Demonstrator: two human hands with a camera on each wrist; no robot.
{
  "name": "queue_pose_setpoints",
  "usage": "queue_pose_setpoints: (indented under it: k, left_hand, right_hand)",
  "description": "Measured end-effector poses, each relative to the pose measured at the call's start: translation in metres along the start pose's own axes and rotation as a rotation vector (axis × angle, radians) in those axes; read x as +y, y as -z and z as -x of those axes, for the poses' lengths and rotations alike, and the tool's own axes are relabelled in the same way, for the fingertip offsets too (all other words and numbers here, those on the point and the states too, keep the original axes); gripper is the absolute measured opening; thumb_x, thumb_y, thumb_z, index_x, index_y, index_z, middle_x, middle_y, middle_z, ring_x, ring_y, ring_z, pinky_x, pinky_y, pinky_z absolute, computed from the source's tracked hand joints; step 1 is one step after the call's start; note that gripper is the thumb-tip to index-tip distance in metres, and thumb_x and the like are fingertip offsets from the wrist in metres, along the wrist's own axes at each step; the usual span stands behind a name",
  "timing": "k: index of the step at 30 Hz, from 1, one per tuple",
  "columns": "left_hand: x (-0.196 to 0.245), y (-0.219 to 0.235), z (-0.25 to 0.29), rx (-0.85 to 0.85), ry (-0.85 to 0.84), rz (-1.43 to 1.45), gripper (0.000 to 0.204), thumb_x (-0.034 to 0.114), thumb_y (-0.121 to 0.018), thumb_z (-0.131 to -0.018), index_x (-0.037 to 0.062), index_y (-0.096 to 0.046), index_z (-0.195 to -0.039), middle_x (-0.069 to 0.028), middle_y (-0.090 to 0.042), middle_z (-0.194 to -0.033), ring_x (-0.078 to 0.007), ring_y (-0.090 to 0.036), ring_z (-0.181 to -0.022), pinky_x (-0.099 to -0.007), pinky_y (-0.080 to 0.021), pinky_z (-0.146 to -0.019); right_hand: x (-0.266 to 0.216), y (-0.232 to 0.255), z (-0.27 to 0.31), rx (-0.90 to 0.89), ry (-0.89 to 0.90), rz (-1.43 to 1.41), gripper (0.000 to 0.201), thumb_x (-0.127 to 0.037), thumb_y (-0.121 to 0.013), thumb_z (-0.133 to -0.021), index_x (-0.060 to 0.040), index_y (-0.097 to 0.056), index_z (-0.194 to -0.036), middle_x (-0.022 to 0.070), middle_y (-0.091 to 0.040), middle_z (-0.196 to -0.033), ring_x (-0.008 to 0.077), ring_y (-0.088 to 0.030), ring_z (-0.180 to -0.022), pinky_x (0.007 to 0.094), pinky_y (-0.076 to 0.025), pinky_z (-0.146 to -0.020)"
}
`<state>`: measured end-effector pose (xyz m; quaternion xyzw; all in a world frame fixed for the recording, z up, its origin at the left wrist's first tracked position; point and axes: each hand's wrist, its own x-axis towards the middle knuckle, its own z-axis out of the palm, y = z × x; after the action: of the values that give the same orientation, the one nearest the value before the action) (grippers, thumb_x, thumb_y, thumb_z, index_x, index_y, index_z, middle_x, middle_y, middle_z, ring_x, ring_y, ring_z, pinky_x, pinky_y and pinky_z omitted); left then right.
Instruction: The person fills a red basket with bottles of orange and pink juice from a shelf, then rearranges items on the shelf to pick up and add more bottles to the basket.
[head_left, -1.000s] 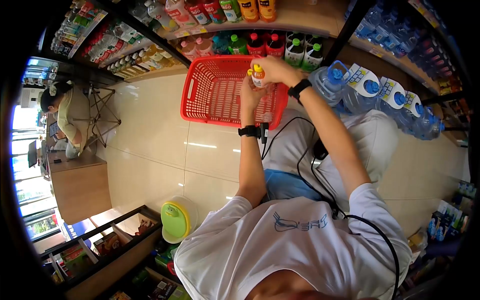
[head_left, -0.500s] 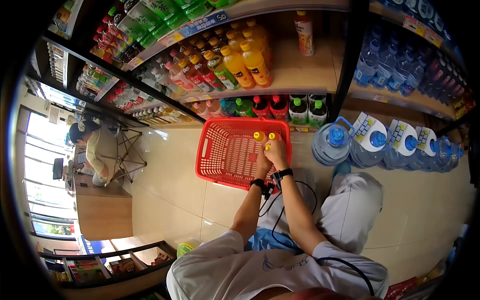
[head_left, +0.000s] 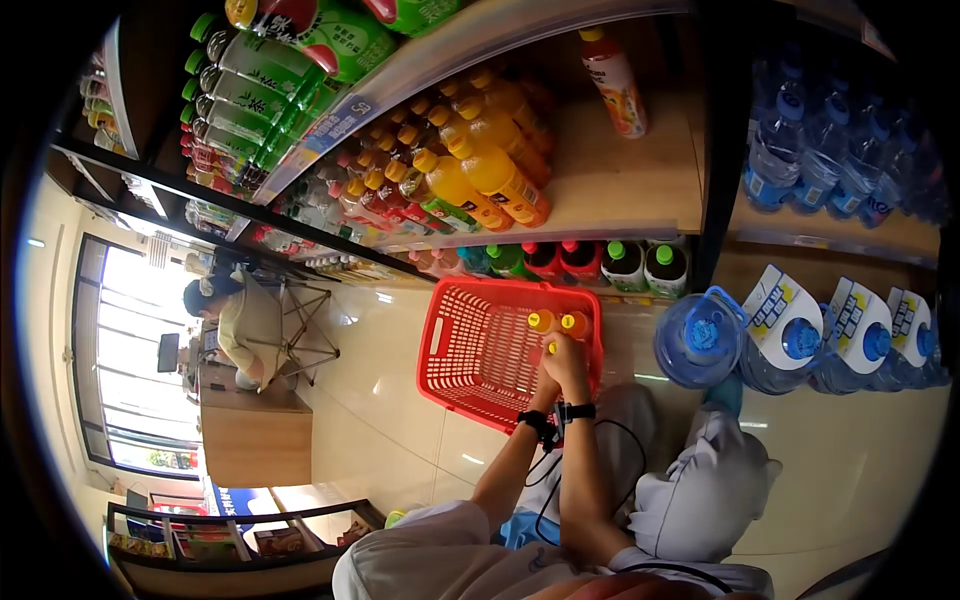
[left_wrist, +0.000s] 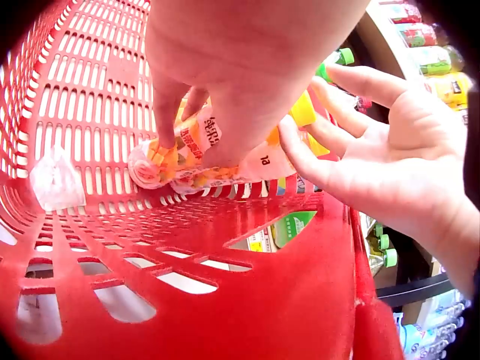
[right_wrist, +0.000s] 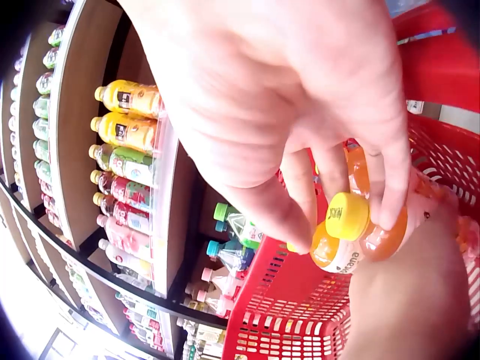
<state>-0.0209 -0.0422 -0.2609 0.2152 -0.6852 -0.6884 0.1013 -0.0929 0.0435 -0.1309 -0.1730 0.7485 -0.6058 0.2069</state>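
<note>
Orange-drink bottles with yellow caps stand in the red shopping basket [head_left: 508, 415], at its right end in the head view. Over them are both hands, the right hand [head_left: 567, 362] partly covering the left hand [head_left: 545, 388]. Inside the basket, the left hand [left_wrist: 240, 82] has its fingers curled on the printed body of a drink bottle [left_wrist: 201, 135]. At the top of the bottles, the right hand [right_wrist: 285, 97] has thumb and fingers around the neck of a bottle with a yellow cap [right_wrist: 348, 216]. A crumpled clear plastic piece [left_wrist: 58, 180] lies in the basket.
Drink shelves [head_left: 600, 190] rise behind the basket, with one lone bottle [head_left: 613, 85] standing apart. Large water jugs [head_left: 700, 338] line the floor on the right. At the far left a person [head_left: 240, 320] sits by a wooden counter [head_left: 255, 430].
Both hands have lowered a bottle from above the basket down among its bottles. Over the last half second they stay there while the head view tilts up toward the shelves.
</note>
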Motion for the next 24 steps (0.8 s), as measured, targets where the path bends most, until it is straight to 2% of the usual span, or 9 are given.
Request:
queue_pose_setpoints:
  k: [3,6,8,11,12,13,17,19,24]
  left_hand:
    - [-0.005,0.008,-0.001,-0.018,0.020,0.022,0.052,0.030,-0.063,-0.090,0.0044,-0.047,-0.133,-0.0154,-0.059,-0.130,-0.0267,-0.058,-0.120,-0.0387,-0.046,-0.096]
    - [0.007,0.010,-0.002,-0.082,0.044,-0.099,0.049,0.029,-0.056,-0.095,0.0054,-0.045,-0.136,-0.0125,-0.056,-0.133,-0.0242,-0.054,-0.124,-0.0374,-0.043,-0.101]
    - [0.015,0.015,-0.003,-0.133,0.059,-0.165,0.047,0.028,-0.051,-0.097,0.0060,-0.044,-0.138,-0.0105,-0.054,-0.135,-0.0225,-0.051,-0.127,-0.0366,-0.040,-0.105]
    - [0.018,0.032,0.000,-0.232,0.081,-0.290,0.044,0.027,-0.044,-0.102,0.0070,-0.042,-0.141,-0.0075,-0.050,-0.137,-0.0201,-0.046,-0.131,-0.0353,-0.037,-0.110]
    - [0.007,0.043,-0.002,-0.314,0.033,-0.691,0.042,0.022,-0.047,-0.101,0.0067,-0.043,-0.140,-0.0090,-0.049,-0.141,-0.0191,-0.048,-0.129,-0.0361,-0.042,-0.103]
    - [-0.002,0.047,0.000,-0.317,0.020,-0.738,0.040,0.021,-0.049,-0.099,0.0058,-0.045,-0.137,-0.0096,-0.051,-0.136,-0.0198,-0.051,-0.125,-0.0365,-0.043,-0.100]
    - [-0.013,0.044,0.003,-0.199,-0.019,-0.541,0.033,0.014,-0.059,-0.093,0.0022,-0.055,-0.123,-0.0119,-0.061,-0.118,-0.0229,-0.059,-0.109,-0.0380,-0.048,-0.089]
    - [-0.047,0.055,-0.002,-0.170,-0.111,-0.528,0.029,0.011,-0.064,-0.089,0.0004,-0.059,-0.117,-0.0131,-0.067,-0.109,-0.0244,-0.063,-0.102,-0.0387,-0.051,-0.084]
    - [0.021,0.025,0.013,-0.155,0.061,-0.474,0.031,0.011,-0.065,-0.089,0.0003,-0.059,-0.117,-0.0135,-0.067,-0.110,-0.0240,-0.063,-0.102,-0.0385,-0.051,-0.084]
  right_hand:
    - [0.014,-0.015,0.005,-0.003,-0.004,-0.028,0.027,-0.021,-0.069,-0.080,-0.0057,-0.065,-0.103,0.0193,-0.068,-0.097,0.0355,-0.064,-0.095,0.0530,-0.045,-0.092]
    - [0.022,-0.014,0.008,0.117,0.062,-0.047,0.025,-0.023,-0.071,-0.078,-0.0052,-0.065,-0.094,0.0182,-0.066,-0.086,0.0413,-0.062,-0.084,0.0498,-0.047,-0.088]
    - [0.014,-0.002,0.007,-0.102,-0.019,-0.090,0.038,-0.031,-0.069,-0.085,-0.0080,-0.064,-0.115,0.0174,-0.067,-0.105,0.0323,-0.062,-0.106,0.0482,-0.046,-0.093]
    - [0.001,0.021,0.004,-0.113,-0.013,-0.133,0.034,-0.017,-0.074,-0.083,-0.0017,-0.064,-0.111,0.0181,-0.071,-0.105,0.0325,-0.068,-0.101,0.0395,-0.053,-0.085]
    - [-0.021,0.037,0.008,-0.161,-0.053,-0.180,0.046,-0.023,-0.077,-0.083,-0.0013,-0.059,-0.120,0.0184,-0.069,-0.112,0.0305,-0.067,-0.106,0.0377,-0.051,-0.089]
    - [-0.023,0.037,0.013,-0.155,-0.054,-0.218,0.046,-0.023,-0.076,-0.083,-0.0012,-0.060,-0.120,0.0186,-0.069,-0.111,0.0297,-0.067,-0.106,0.0376,-0.051,-0.089]
    - [-0.024,0.035,0.022,-0.101,-0.072,-0.317,0.045,-0.022,-0.074,-0.084,-0.0005,-0.059,-0.121,0.0176,-0.069,-0.110,0.0264,-0.067,-0.104,0.0354,-0.051,-0.090]
    - [-0.024,0.041,0.022,-0.064,-0.062,-0.294,0.045,-0.021,-0.073,-0.085,-0.0001,-0.058,-0.122,0.0173,-0.069,-0.110,0.0257,-0.066,-0.105,0.0345,-0.050,-0.090]
    - [-0.027,0.048,0.021,-0.081,-0.098,-0.381,0.041,-0.021,-0.069,-0.089,0.0007,-0.057,-0.121,0.0176,-0.064,-0.117,0.0253,-0.061,-0.114,0.0337,-0.046,-0.096]
